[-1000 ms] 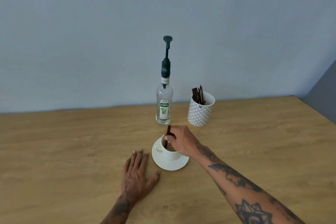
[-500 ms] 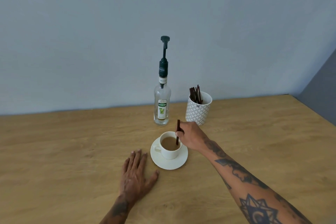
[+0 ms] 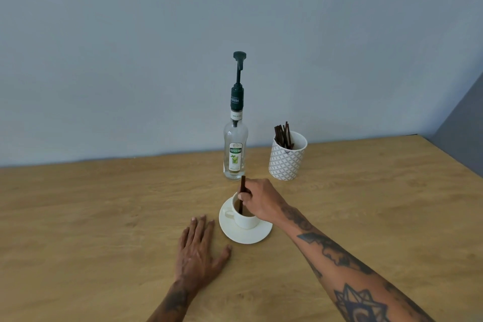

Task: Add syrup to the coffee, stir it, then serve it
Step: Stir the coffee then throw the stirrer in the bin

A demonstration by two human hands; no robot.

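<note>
A white coffee cup (image 3: 245, 221) with light brown coffee stands on a white saucer (image 3: 244, 236) in the middle of the wooden table. My right hand (image 3: 261, 201) hovers over the cup and pinches a dark brown stir stick (image 3: 242, 192), whose lower end dips into the coffee. My left hand (image 3: 200, 251) lies flat on the table just left of the saucer, fingers spread. Behind the cup stands a clear syrup bottle (image 3: 234, 157) with a dark green pump on top.
A white patterned holder (image 3: 287, 158) with several more dark stir sticks stands right of the bottle. The table (image 3: 104, 217) meets a pale wall at the back, and its right edge runs diagonally at the far right.
My right hand has circled with the stick in the cup: from the left side to the right rim, then back toward the left. The left hand has stayed flat.
</note>
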